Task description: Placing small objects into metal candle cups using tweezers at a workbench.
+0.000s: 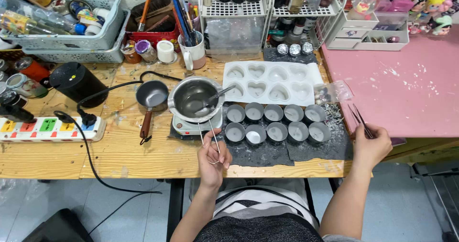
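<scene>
- My left hand [213,157] grips the wire handle [209,132] of the steel melting pot [193,98], fingers [224,160] curled tight round its near loop; the pot sits on a small white hot plate [197,124] near the middle of the surface [119,153].
- A spoon [217,97] leans in the pot, its handle pointing far and right over the rim.
- My right hand [370,146] is off to the right, at the near edge of the pink table [406,89], fingers pinched shut on thin tweezers [359,118] whose tips point away from me.
- Just right of the pot, on a dark mat [267,151], stand two rows of small metal cups [277,122], five in each, holding pale grey fill.
- Beyond them lies a white mould with heart-shaped hollows [270,82], and a small clear bag [332,93] at its right end.
- Left of the pot: a little dark saucepan with a wooden handle [150,101], a black cylinder [79,83], and a power strip [50,129] with a black cord.
- As I judge it, I am steadying the pot on the heat, tweezers ready for the cups.
- The next move, I think, needs a level, firm hold on the thin handle so the pot does not tip, and a careful reach with the tweezers into one cup without knocking its neighbours.
</scene>
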